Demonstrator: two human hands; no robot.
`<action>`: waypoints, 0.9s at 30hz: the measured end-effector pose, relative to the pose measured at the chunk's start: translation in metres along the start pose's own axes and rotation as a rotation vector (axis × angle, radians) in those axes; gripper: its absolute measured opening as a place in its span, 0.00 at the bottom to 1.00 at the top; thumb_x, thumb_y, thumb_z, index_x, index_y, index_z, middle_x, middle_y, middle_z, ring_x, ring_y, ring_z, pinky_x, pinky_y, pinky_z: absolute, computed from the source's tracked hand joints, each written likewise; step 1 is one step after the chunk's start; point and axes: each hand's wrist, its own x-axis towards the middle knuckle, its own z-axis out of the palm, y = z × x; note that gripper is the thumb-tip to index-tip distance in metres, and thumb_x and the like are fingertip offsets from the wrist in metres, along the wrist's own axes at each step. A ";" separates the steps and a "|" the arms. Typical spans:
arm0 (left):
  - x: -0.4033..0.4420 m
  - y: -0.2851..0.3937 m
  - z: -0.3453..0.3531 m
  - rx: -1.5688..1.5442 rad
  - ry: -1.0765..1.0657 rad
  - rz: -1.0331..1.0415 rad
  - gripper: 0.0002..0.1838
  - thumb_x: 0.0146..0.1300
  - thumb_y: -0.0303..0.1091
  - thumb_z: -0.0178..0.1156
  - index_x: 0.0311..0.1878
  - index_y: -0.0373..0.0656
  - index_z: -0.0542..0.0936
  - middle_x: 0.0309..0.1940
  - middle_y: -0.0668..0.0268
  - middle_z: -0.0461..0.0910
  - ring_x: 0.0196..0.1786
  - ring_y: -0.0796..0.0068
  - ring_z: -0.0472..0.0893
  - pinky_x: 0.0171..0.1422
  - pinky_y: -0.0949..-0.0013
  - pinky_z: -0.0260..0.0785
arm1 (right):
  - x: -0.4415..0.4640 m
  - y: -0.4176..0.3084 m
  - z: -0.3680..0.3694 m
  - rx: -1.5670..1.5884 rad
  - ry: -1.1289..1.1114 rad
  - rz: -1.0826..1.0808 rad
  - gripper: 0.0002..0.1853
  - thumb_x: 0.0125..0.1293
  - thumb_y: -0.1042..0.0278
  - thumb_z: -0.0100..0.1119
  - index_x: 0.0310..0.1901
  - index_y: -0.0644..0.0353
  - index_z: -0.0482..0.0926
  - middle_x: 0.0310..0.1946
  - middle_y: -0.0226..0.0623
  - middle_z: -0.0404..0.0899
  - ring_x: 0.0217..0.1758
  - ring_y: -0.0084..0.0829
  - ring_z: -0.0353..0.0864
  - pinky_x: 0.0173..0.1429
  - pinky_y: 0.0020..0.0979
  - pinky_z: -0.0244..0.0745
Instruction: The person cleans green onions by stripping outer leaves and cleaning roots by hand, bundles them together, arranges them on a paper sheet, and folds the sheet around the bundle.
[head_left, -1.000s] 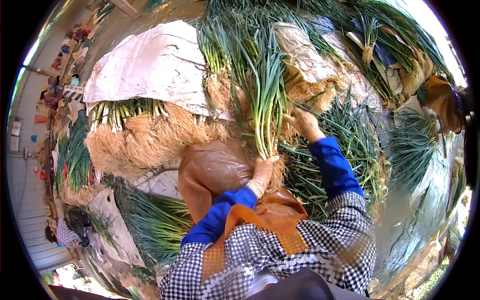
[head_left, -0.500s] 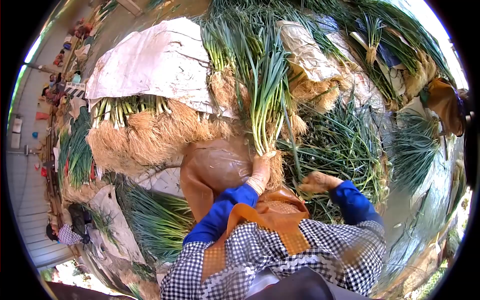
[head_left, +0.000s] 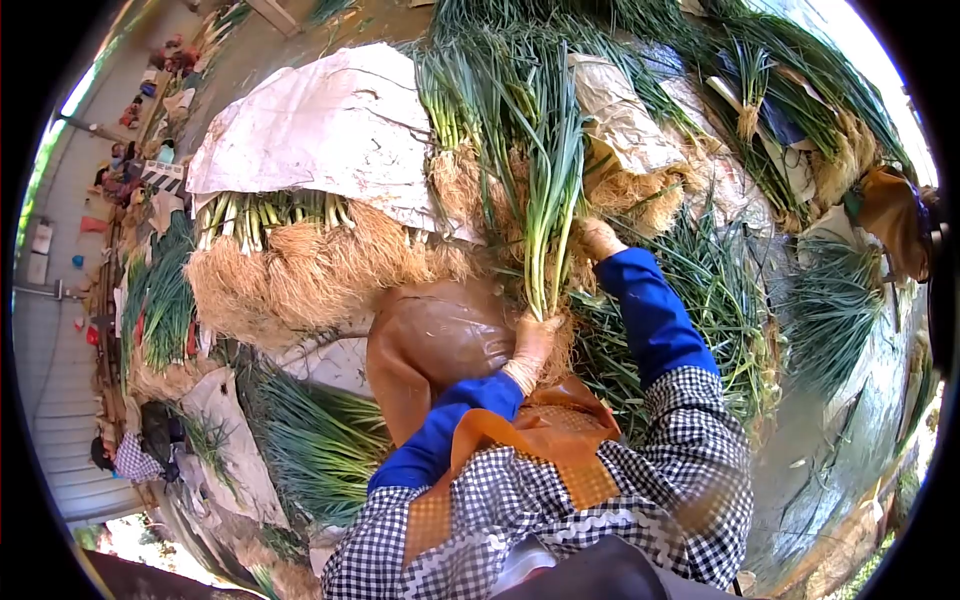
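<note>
My left hand (head_left: pixel 533 345) is closed round the lower stalks of a bunch of green onions (head_left: pixel 545 255), just above the pale stringy roots. The bunch stands upright in the view, with its long green leaves pointing away from me. My right hand (head_left: pixel 600 240) is at the right side of the bunch, fingers curled in towards the stalks. Whatever it pinches is too small or hidden to make out. Below my right forearm lies a heap of loose green leaves (head_left: pixel 690 290).
A whitish sheet (head_left: pixel 310 120) covers several rooted bunches (head_left: pixel 300 270) at left. More green onions (head_left: pixel 320 430) lie beside my brown apron (head_left: pixel 435 330). A wrapped bundle (head_left: pixel 625 110) lies beyond my right hand. Another person (head_left: pixel 135 460) sits far left.
My right hand has moved from low beside the leaf heap up to the right side of the bunch. My left hand keeps its hold on the stalks.
</note>
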 end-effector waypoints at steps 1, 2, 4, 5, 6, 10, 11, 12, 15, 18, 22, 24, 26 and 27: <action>0.001 -0.004 0.000 0.015 0.001 -0.004 0.11 0.50 0.21 0.60 0.39 0.38 0.76 0.30 0.72 0.74 0.31 0.80 0.71 0.38 0.76 0.68 | 0.000 0.001 0.007 0.011 -0.005 -0.033 0.14 0.56 0.62 0.56 0.43 0.59 0.76 0.31 0.44 0.79 0.35 0.44 0.78 0.39 0.37 0.74; -0.001 -0.003 0.002 0.009 -0.003 -0.011 0.11 0.50 0.21 0.60 0.39 0.38 0.76 0.30 0.72 0.74 0.31 0.80 0.71 0.38 0.76 0.68 | 0.000 0.016 0.040 0.025 -0.014 -0.062 0.12 0.57 0.63 0.55 0.40 0.59 0.77 0.30 0.43 0.79 0.33 0.45 0.77 0.38 0.38 0.74; -0.005 0.003 0.001 0.012 0.004 -0.023 0.11 0.51 0.21 0.60 0.39 0.38 0.76 0.31 0.73 0.74 0.32 0.79 0.71 0.40 0.74 0.68 | -0.048 -0.079 -0.046 0.258 -0.170 0.202 0.14 0.58 0.60 0.54 0.39 0.61 0.77 0.28 0.48 0.78 0.34 0.39 0.79 0.38 0.38 0.74; -0.004 0.003 -0.001 0.030 -0.011 -0.048 0.12 0.51 0.21 0.59 0.41 0.38 0.76 0.32 0.72 0.76 0.34 0.78 0.72 0.41 0.74 0.68 | -0.055 -0.060 -0.020 0.480 -0.432 0.145 0.23 0.59 0.53 0.54 0.48 0.63 0.73 0.34 0.47 0.79 0.37 0.36 0.80 0.36 0.36 0.74; -0.003 0.001 -0.003 0.034 -0.009 -0.052 0.12 0.51 0.21 0.59 0.41 0.38 0.76 0.32 0.72 0.76 0.34 0.78 0.72 0.41 0.74 0.68 | -0.075 -0.066 -0.022 0.619 -0.499 0.122 0.22 0.60 0.52 0.54 0.47 0.63 0.73 0.33 0.44 0.78 0.34 0.33 0.78 0.35 0.33 0.73; 0.005 -0.007 -0.006 -0.417 -0.029 -0.108 0.14 0.52 0.19 0.57 0.44 0.38 0.77 0.35 0.68 0.77 0.37 0.74 0.76 0.43 0.73 0.71 | -0.134 -0.065 -0.042 0.817 -0.690 0.212 0.16 0.64 0.52 0.51 0.29 0.58 0.76 0.19 0.28 0.74 0.20 0.22 0.71 0.28 0.24 0.68; 0.002 -0.002 -0.004 -0.389 -0.018 -0.135 0.14 0.52 0.19 0.56 0.44 0.38 0.77 0.35 0.68 0.78 0.37 0.74 0.77 0.42 0.73 0.72 | -0.128 -0.040 -0.012 0.798 -0.406 0.392 0.21 0.65 0.49 0.49 0.23 0.57 0.75 0.14 0.29 0.71 0.18 0.22 0.69 0.27 0.25 0.67; 0.000 0.006 0.000 -0.361 -0.007 -0.156 0.14 0.52 0.19 0.56 0.44 0.37 0.76 0.35 0.68 0.78 0.36 0.74 0.77 0.42 0.73 0.72 | -0.123 -0.032 -0.012 1.052 -0.172 0.485 0.23 0.66 0.45 0.46 0.26 0.58 0.75 0.18 0.28 0.73 0.20 0.21 0.70 0.30 0.24 0.67; -0.002 0.013 -0.002 -0.534 -0.027 -0.367 0.11 0.56 0.23 0.54 0.43 0.37 0.76 0.34 0.65 0.78 0.32 0.73 0.76 0.36 0.72 0.72 | -0.075 -0.048 -0.001 1.740 0.120 0.722 0.24 0.67 0.45 0.44 0.48 0.61 0.71 0.35 0.37 0.75 0.36 0.24 0.71 0.38 0.26 0.68; -0.003 0.020 -0.015 -0.765 -0.292 -0.538 0.13 0.61 0.31 0.49 0.46 0.35 0.73 0.32 0.60 0.76 0.25 0.71 0.72 0.26 0.71 0.67 | -0.027 -0.046 0.059 1.987 0.275 0.492 0.26 0.62 0.52 0.53 0.57 0.60 0.67 0.44 0.37 0.75 0.44 0.33 0.72 0.46 0.37 0.71; -0.006 0.022 -0.019 -0.743 -0.210 -0.537 0.14 0.62 0.31 0.48 0.48 0.34 0.71 0.31 0.61 0.75 0.25 0.72 0.72 0.26 0.71 0.67 | -0.016 -0.067 0.051 1.663 0.465 0.608 0.17 0.65 0.53 0.48 0.47 0.55 0.74 0.29 0.30 0.77 0.28 0.32 0.74 0.32 0.32 0.72; -0.004 0.020 -0.022 -0.754 -0.204 -0.522 0.13 0.62 0.31 0.48 0.48 0.34 0.71 0.31 0.61 0.75 0.26 0.72 0.72 0.26 0.71 0.67 | -0.017 -0.082 0.041 1.626 0.608 0.630 0.15 0.66 0.51 0.46 0.41 0.52 0.75 0.22 0.27 0.74 0.20 0.27 0.70 0.24 0.27 0.68; -0.002 0.017 -0.022 -0.863 -0.312 -0.543 0.13 0.62 0.30 0.47 0.48 0.34 0.71 0.30 0.61 0.75 0.25 0.72 0.72 0.26 0.70 0.68 | -0.019 -0.084 0.045 1.958 0.693 0.711 0.20 0.68 0.54 0.43 0.49 0.60 0.75 0.40 0.32 0.77 0.38 0.24 0.74 0.41 0.26 0.71; -0.002 0.016 -0.021 -0.832 -0.305 -0.532 0.13 0.62 0.30 0.48 0.48 0.34 0.71 0.29 0.61 0.75 0.25 0.71 0.73 0.26 0.70 0.68 | -0.028 -0.081 0.052 1.859 0.569 0.714 0.19 0.68 0.55 0.44 0.49 0.60 0.75 0.40 0.34 0.78 0.38 0.25 0.74 0.43 0.26 0.71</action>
